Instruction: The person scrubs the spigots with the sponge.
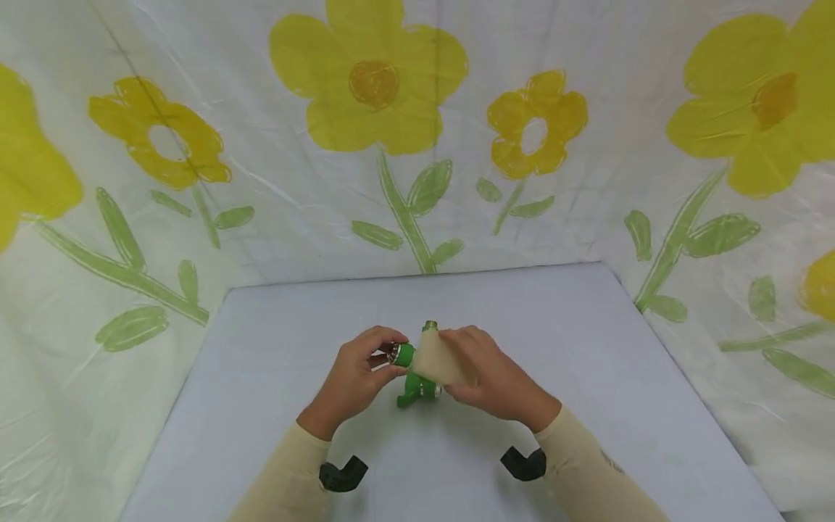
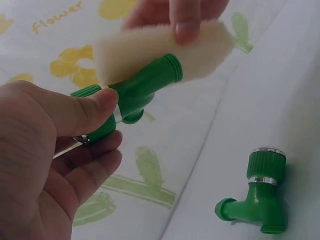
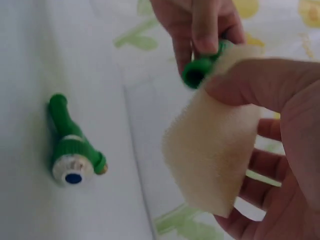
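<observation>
Between thumb and fingers my left hand (image 1: 357,370) pinches a green plastic tap (image 2: 145,85) by its ribbed knob, holding it above the table. A cream sponge (image 3: 212,145) is gripped in my right hand (image 1: 492,370), thumb on one face and fingers behind. In the left wrist view the sponge lies right along the back of the tap's body, covering part of it. Below the hands, a second green tap (image 2: 265,200) with silvery rings rests on the table; the right wrist view shows a blue dot on its knob end.
The white table (image 1: 274,326) has its far edge close to a hanging sheet (image 1: 293,210) printed with yellow flowers. More of this sheet hangs along both sides. Black curved pieces (image 1: 342,475) sit at both wrists over cream sleeves.
</observation>
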The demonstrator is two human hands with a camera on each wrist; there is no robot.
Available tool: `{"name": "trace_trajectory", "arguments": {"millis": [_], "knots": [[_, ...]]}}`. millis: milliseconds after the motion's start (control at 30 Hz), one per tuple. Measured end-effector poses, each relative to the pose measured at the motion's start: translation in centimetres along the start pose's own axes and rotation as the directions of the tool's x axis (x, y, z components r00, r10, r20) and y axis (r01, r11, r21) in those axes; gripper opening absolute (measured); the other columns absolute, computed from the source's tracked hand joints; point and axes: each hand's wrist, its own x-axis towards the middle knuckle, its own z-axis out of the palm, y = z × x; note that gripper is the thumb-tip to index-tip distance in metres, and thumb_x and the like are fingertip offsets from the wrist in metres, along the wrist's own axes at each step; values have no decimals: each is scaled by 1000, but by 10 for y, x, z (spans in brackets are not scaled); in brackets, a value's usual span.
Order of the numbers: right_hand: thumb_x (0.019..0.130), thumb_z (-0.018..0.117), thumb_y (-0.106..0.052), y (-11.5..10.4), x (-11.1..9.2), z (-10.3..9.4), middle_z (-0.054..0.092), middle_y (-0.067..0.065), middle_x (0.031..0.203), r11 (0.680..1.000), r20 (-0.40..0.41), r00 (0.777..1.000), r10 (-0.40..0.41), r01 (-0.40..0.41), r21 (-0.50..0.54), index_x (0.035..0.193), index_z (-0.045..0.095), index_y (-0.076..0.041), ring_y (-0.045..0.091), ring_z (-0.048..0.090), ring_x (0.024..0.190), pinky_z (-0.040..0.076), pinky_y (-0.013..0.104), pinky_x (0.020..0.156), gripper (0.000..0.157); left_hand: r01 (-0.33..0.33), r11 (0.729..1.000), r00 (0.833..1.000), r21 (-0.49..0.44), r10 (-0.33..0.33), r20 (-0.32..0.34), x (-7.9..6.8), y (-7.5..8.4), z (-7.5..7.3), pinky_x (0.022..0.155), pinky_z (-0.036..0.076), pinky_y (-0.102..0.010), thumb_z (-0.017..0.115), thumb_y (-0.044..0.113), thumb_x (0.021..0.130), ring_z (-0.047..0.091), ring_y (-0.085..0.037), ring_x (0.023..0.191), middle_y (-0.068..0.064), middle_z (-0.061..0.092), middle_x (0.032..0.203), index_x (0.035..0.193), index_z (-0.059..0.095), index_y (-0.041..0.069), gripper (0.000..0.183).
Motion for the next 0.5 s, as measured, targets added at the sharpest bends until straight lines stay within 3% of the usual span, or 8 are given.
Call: {"name": "trace_trajectory", "arguments": {"millis": [100, 233, 500], "knots": [[94, 86, -20, -10, -4, -1, 53, 2, 145, 997, 66, 994, -82, 82, 6, 160, 48, -12, 21, 51, 127, 57, 44, 97, 77, 1, 1000, 1000, 4, -1, -11, -1, -2, -1, 92, 62, -35, 88, -7, 88, 69, -22, 107, 1, 69, 120, 125, 72, 12, 45], [92, 88, -20, -17, -4, -4, 53, 2, 145, 989, 60, 989, -136, 139, -50, 160, 50, -12, 20, 50, 129, 57, 42, 97, 78, -7, 1000, 1000, -17, 7, -14, 1, -3, -2, 92, 63, -36, 88, -6, 88, 69, -23, 108, 0, 68, 121, 126, 72, 12, 45], [91, 85, -20, 6, 3, 1, 57, 11, 140, 994, -109, 994, 12, -23, -103, 159, 49, -5, 29, 53, 124, 58, 47, 91, 79, -27, 998, 999, -56, 28, 29, 1, 1, 4, 92, 63, -38, 90, -7, 86, 69, -24, 108, -1, 70, 119, 124, 72, 10, 45]]}}
